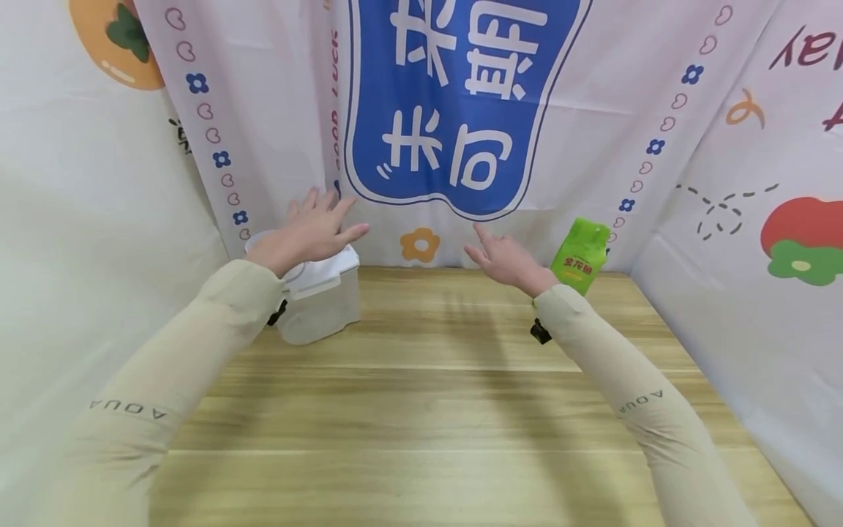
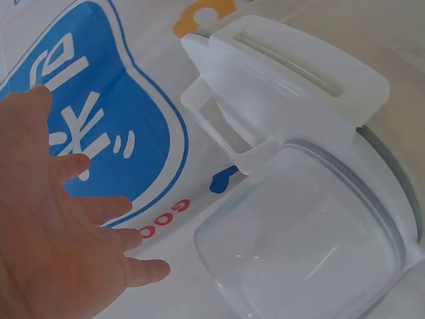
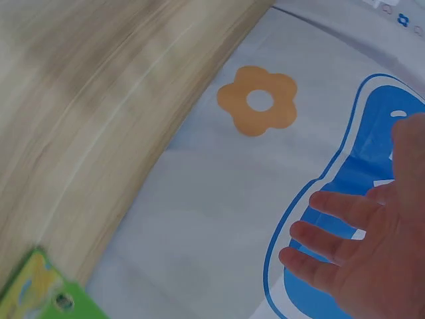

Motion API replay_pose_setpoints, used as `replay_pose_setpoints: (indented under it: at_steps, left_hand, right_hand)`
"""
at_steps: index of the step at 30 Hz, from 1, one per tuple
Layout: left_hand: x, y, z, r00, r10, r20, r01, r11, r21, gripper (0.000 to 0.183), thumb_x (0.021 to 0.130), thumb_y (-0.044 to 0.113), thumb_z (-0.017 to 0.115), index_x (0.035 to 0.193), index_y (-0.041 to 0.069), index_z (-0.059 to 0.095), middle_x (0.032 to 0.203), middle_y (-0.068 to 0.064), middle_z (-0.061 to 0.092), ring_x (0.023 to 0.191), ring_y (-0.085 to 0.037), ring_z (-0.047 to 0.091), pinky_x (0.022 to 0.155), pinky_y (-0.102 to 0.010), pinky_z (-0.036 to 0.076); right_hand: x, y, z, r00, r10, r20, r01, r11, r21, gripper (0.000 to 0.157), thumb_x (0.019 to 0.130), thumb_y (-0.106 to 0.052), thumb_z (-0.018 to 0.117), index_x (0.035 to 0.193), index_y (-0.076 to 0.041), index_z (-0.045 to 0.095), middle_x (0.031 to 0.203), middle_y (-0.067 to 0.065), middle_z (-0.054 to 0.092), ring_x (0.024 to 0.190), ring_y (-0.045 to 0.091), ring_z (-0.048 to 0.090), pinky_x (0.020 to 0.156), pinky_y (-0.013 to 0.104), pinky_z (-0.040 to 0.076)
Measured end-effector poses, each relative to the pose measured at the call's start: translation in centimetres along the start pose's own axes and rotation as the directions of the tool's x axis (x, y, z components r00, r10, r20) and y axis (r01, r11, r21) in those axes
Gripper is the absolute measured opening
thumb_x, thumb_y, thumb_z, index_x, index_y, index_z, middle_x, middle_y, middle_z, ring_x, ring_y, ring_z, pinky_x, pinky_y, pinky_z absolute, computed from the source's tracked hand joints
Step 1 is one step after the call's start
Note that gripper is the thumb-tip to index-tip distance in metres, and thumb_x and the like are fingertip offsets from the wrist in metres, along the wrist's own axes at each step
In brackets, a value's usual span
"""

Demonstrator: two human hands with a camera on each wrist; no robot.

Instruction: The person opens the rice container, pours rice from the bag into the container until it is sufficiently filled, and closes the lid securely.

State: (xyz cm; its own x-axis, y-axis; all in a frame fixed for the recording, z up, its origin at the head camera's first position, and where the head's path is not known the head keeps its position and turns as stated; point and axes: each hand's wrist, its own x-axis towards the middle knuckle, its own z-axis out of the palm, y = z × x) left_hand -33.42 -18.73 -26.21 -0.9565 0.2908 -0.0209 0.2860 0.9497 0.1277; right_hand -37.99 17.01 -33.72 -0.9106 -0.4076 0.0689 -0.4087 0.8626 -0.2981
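My left hand (image 1: 312,233) is held over a white lidded container (image 1: 323,311) at the back left of the table, its fingers spread and straight with nothing in them. In the left wrist view, a clear panel (image 2: 299,232) and a white frame beside it show on that container, apart from the fingers. My right hand (image 1: 507,260) is in the air near the back edge, its index finger extended and no thing held. Just beyond its wrist stands a green bag (image 1: 581,252) with red lettering, partly hidden by the sleeve. Only a corner of the bag appears in the right wrist view.
A wooden table (image 1: 408,410) fills the lower part of the head view. White printed cloth (image 1: 276,110) hangs right behind its back edge, and more cloth lines both sides. Black wrist cameras, one on each arm, hang below the sleeves.
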Motion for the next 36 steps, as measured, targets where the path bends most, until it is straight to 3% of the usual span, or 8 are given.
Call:
replay_pose_setpoints:
  at_steps: [12, 15, 20, 26, 32, 36]
  left_hand:
    - [-1.9, -0.5, 0.2, 0.991, 0.007, -0.130, -0.018, 0.996, -0.082, 0.088, 0.094, 0.073, 0.020, 0.159, 0.015, 0.006, 0.163, -0.025, 0.000, 0.149, -0.049, -0.007, 0.114, -0.073, -0.001]
    - [-2.9, -0.9, 0.0, 0.984, 0.001, -0.178, -0.023, 0.992, -0.121, 0.085, 0.096, 0.070, 0.021, 0.159, 0.015, 0.005, 0.163, -0.024, -0.002, 0.149, -0.048, -0.006, 0.117, -0.069, 0.001]
    - [-4.6, -1.2, 0.2, 0.961, -0.018, -0.276, -0.051, 0.970, -0.238, 0.082, 0.098, 0.067, 0.023, 0.159, 0.015, 0.006, 0.164, -0.021, -0.003, 0.150, -0.044, -0.009, 0.118, -0.066, -0.002]
    - [-7.1, -1.5, 1.0, 0.916, -0.076, -0.394, -0.073, 0.934, -0.350, 0.077, 0.100, 0.062, 0.027, 0.158, 0.015, 0.013, 0.165, -0.020, 0.000, 0.151, -0.041, -0.009, 0.117, -0.069, -0.002]
    - [-8.6, -2.6, 2.4, 0.842, -0.120, -0.526, -0.158, 0.877, -0.454, 0.070, 0.103, 0.052, 0.034, 0.156, 0.010, 0.019, 0.164, -0.020, 0.011, 0.152, -0.040, -0.002, 0.121, -0.062, -0.004]
    - [-9.5, -3.9, 3.9, 0.816, -0.220, -0.534, -0.142, 0.820, -0.555, 0.068, 0.104, 0.048, 0.037, 0.158, 0.015, 0.012, 0.165, -0.015, 0.008, 0.152, -0.038, 0.003, 0.120, -0.064, 0.003]
  right_hand:
    - [0.3, -2.3, 2.4, 0.992, -0.053, -0.118, 0.079, 0.970, 0.229, 0.065, 0.104, -0.049, 0.035, 0.154, -0.010, 0.025, 0.137, 0.017, 0.059, 0.122, 0.031, 0.059, 0.105, 0.049, 0.046]
    - [1.0, -3.3, 2.9, 0.989, -0.052, -0.139, 0.095, 0.940, 0.326, 0.064, 0.103, -0.050, 0.035, 0.154, -0.011, 0.027, 0.134, 0.016, 0.060, 0.121, 0.029, 0.059, 0.103, 0.048, 0.048]
    - [2.0, -5.4, 4.1, 0.987, -0.038, -0.158, 0.112, 0.862, 0.495, 0.064, 0.103, -0.053, 0.034, 0.154, -0.014, 0.028, 0.130, 0.015, 0.060, 0.116, 0.029, 0.059, 0.096, 0.048, 0.050]
    - [2.5, -7.5, 5.6, 0.987, -0.067, -0.145, 0.139, 0.810, 0.570, 0.063, 0.103, -0.053, 0.032, 0.154, -0.016, 0.028, 0.142, 0.013, 0.052, 0.125, 0.027, 0.054, 0.102, 0.047, 0.048]
    - [2.7, -8.5, 6.5, 0.983, -0.085, -0.163, 0.164, 0.803, 0.573, 0.060, 0.104, -0.051, 0.031, 0.152, -0.014, 0.031, 0.143, 0.015, 0.051, 0.128, 0.030, 0.054, 0.103, 0.049, 0.048]
    - [3.0, -8.9, 6.9, 0.984, -0.086, -0.155, 0.160, 0.805, 0.571, 0.060, 0.104, -0.051, 0.032, 0.152, -0.014, 0.031, 0.139, 0.016, 0.054, 0.126, 0.030, 0.055, 0.101, 0.047, 0.049]
